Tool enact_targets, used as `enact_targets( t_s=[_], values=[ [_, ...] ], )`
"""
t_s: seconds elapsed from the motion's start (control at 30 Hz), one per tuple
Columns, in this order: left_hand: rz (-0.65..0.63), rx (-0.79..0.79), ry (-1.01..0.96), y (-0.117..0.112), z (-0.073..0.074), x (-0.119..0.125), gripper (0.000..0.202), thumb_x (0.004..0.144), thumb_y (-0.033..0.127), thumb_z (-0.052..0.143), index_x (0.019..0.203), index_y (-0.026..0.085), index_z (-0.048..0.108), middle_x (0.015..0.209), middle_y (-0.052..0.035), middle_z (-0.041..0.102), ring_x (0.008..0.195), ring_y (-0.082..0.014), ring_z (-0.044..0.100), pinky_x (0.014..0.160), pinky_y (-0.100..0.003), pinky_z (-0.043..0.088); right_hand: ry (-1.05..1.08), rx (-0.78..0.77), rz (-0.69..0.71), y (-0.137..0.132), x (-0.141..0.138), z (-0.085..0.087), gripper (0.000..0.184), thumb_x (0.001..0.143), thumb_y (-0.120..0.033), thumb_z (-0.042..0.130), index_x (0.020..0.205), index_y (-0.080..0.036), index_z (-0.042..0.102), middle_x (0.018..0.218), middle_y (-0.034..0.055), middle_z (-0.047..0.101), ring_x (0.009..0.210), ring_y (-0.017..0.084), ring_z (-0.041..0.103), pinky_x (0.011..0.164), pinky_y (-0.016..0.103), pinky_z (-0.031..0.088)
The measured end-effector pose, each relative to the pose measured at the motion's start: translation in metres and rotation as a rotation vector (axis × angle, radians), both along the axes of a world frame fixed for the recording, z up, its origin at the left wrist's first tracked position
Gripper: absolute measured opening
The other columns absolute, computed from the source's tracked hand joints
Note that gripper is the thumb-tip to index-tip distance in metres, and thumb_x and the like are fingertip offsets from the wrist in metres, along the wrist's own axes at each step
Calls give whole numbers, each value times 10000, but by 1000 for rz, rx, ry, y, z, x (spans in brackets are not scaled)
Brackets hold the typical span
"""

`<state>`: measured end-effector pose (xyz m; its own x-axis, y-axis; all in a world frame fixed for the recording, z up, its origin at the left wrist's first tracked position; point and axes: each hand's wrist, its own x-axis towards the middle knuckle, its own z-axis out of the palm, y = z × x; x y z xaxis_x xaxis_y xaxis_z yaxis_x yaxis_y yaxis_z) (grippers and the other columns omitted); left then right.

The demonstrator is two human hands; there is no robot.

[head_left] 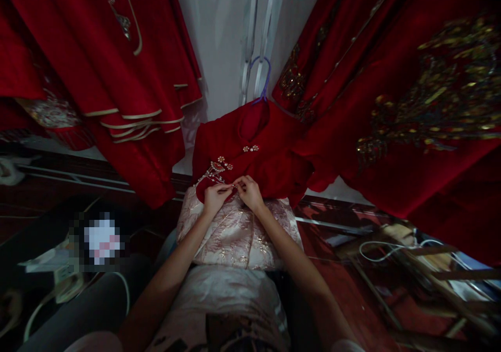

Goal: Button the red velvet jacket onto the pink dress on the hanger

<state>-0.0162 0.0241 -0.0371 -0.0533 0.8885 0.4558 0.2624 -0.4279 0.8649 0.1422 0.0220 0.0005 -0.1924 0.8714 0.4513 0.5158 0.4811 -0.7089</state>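
Note:
A red garment (274, 153) with a round neckline lies over my lap, its neck end up on a purple hanger (266, 75). Beaded ornaments (218, 170) with pearls and dangling strands decorate its left side, and a smaller beaded clasp (250, 148) sits below the neckline. My left hand (217, 196) is pinched closed at the garment's lower front. Fingertip to fingertip with it, my right hand (249, 191) is pinched too. Something tiny and shiny is between the fingertips, too small to name. Under both hands spreads a pale pink brocade cloth (235, 237) with shiny threads.
Red garments with gold trim (148, 80) hang on the left; a sequined red garment (430, 96) hangs close on the right. At lower left are a blurred-out pale item (102, 239) and a white cable (123, 289). A wooden frame (376, 284) stands at lower right.

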Motion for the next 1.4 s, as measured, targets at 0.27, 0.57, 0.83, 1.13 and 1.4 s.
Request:
enact_targets(
  t_s=[0.27,0.57,0.83,1.13,1.4],
  values=[
    [-7,-10,-3,-1,4,2,161,732,245,678,866,185,745,857,-55,751,737,-178,714,680,-299,602,118,-65,10,3,5,-1,128,851,-224,541,941,-197,628,863,27,586,748,118,594,650,219,533],
    [8,-22,13,1,1,1,175,743,257,672,887,182,737,879,-56,751,750,-183,716,732,-328,602,64,-49,84,0,11,2,155,868,-286,569,963,-203,657,876,34,604,776,119,596,691,217,531],
    [1,-26,28,2,-4,0,169,729,250,675,869,170,724,852,-64,747,736,-187,713,728,-347,604,-79,22,24,1,5,0,160,907,-238,494,952,-207,644,902,39,618,803,128,605,762,233,502],
    [46,-47,3,-3,1,7,341,675,165,659,1004,190,571,967,-41,658,683,-109,668,568,-228,575,-73,-93,29,5,18,20,156,886,-259,508,980,-220,627,805,4,673,689,111,632,652,206,487],
    [-1,-26,69,-6,3,6,262,740,245,654,992,184,614,921,-49,674,736,-117,651,626,-238,581,-58,-139,85,2,43,37,145,859,-264,537,914,-190,649,794,22,690,716,119,645,650,208,490]
  ],
)
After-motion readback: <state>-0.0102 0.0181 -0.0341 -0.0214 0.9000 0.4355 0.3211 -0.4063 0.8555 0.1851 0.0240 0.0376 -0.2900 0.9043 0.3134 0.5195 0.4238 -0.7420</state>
